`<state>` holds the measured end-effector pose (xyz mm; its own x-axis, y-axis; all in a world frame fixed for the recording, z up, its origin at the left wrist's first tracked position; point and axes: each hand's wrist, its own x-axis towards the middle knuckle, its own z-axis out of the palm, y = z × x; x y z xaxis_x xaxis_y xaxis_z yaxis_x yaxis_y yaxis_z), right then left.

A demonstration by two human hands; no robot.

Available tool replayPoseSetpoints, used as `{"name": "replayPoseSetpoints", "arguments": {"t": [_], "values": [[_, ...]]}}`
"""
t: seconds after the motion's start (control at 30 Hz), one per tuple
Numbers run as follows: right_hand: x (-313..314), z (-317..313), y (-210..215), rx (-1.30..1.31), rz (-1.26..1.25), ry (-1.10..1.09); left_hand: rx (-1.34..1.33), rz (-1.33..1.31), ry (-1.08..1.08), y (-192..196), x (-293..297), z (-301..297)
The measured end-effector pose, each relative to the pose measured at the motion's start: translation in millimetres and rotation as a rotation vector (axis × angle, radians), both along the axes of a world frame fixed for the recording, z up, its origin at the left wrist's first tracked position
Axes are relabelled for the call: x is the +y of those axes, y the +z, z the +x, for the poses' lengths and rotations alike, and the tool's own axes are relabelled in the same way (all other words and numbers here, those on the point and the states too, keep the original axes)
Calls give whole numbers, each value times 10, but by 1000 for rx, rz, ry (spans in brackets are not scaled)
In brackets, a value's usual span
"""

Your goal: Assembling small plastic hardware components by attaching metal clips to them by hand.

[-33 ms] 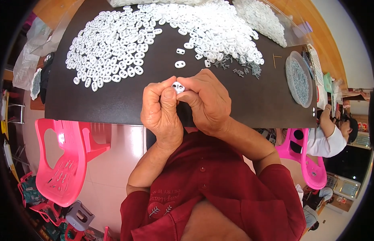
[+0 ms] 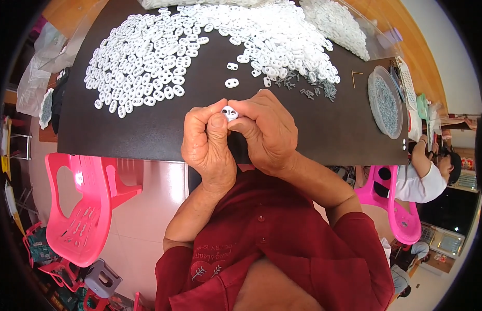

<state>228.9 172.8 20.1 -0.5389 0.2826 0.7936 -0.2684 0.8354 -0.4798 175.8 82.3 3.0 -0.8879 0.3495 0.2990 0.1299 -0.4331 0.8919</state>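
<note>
Piece (image 2: 230, 112), pinched, long axis roughly sideways

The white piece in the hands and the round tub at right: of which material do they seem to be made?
White piece: probably hard plastic, smooth, slightly glossy; its white looks even and its edges rounded.
Round tub: likely clear plastic, shiny; its wall looks translucent and its rim catches light, though glass cannot be excluded.

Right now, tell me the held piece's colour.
The piece is white; the head view shows it best.
</note>
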Motion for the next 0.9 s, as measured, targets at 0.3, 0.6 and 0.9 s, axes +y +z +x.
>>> {"name": "replayPoseSetpoints", "arguments": {"t": [0.3,0.6,0.9], "values": [[1,-10,-81,9,16,-23,3,-70,28,-31,17,-14],[-76,-31,73,-81,-23,-22,-27,-33,4,83,-50,-87],[425,168,151,-370,-37,-151,104,-348,-73,340,-298,-808]]}}
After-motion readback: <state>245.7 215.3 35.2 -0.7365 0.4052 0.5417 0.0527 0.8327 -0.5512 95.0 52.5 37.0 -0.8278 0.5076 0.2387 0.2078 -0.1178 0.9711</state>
